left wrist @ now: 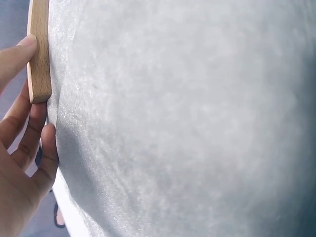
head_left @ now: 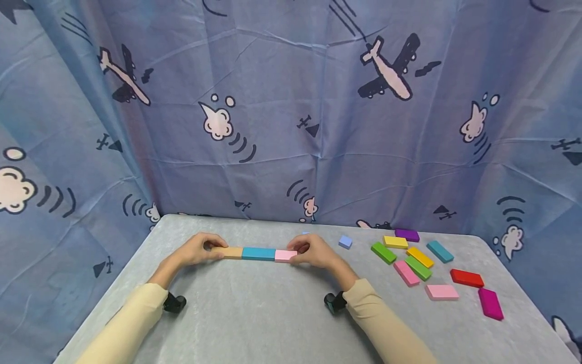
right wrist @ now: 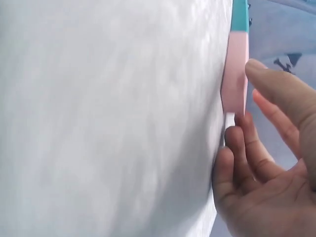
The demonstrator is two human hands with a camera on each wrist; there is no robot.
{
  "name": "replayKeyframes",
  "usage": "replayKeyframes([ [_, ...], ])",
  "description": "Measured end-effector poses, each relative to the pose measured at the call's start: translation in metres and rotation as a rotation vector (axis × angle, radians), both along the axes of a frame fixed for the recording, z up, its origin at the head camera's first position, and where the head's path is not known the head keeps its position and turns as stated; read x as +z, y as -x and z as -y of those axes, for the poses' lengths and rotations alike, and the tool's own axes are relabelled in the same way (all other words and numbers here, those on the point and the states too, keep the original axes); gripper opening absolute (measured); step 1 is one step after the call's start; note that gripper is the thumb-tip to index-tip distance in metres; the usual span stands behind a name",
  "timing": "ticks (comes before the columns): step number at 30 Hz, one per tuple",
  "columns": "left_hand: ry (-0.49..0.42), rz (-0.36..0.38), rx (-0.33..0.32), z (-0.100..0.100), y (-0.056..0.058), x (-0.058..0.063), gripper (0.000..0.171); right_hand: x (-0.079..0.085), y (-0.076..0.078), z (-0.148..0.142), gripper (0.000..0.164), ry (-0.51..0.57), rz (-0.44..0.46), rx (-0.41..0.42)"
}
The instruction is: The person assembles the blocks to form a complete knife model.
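Observation:
Three blocks stand end to end in a straight row: a natural wood-coloured block [head_left: 233, 252] at the left, a teal block [head_left: 258, 254] in the middle and a pink block [head_left: 285, 256] at the right. My left hand [head_left: 202, 248] pinches the outer end of the wooden block, thumb on the near side; the left wrist view shows its grain [left wrist: 40, 69]. With thumb and fingers, my right hand [head_left: 314, 251] holds the outer end of the pink block [right wrist: 234, 79]. Fingers partly cover both outer ends.
Several loose blocks lie at the right, among them red [head_left: 467, 278], magenta [head_left: 491, 304], purple [head_left: 406, 235] and green [head_left: 383, 252]. A small blue block [head_left: 345, 241] lies beyond my right hand. A patterned curtain [head_left: 273, 126] hangs behind the pale tabletop [head_left: 254, 313].

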State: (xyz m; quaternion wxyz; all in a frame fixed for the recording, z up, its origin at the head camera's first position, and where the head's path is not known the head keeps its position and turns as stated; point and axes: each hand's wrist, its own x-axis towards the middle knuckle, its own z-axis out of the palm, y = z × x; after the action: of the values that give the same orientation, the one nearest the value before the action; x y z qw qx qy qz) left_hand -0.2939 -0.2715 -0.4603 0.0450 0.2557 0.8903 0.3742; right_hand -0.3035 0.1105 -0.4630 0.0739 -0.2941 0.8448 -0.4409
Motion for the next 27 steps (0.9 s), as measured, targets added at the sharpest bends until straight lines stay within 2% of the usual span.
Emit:
replayKeyframes([
  [7, 0.0, -0.008, 0.004, 0.001, 0.001, 0.001, 0.02, 0.005, -0.002, -0.039, 0.028, 0.044, -0.002, 0.019],
  [12, 0.006, -0.002, 0.009, 0.002, 0.0, 0.001, 0.021, 0.008, -0.005, -0.07, 0.03, 0.018, 0.025, -0.005],
  [19, 0.006, 0.006, 0.008, 0.003, 0.0, 0.0, 0.021, 0.015, -0.012, -0.112, 0.034, 0.042, 0.013, -0.073],
  [27, 0.002, 0.021, 0.004, 0.003, 0.003, -0.002, 0.021, 0.025, -0.023, -0.16, 0.038, 0.04, -0.026, -0.221],
])
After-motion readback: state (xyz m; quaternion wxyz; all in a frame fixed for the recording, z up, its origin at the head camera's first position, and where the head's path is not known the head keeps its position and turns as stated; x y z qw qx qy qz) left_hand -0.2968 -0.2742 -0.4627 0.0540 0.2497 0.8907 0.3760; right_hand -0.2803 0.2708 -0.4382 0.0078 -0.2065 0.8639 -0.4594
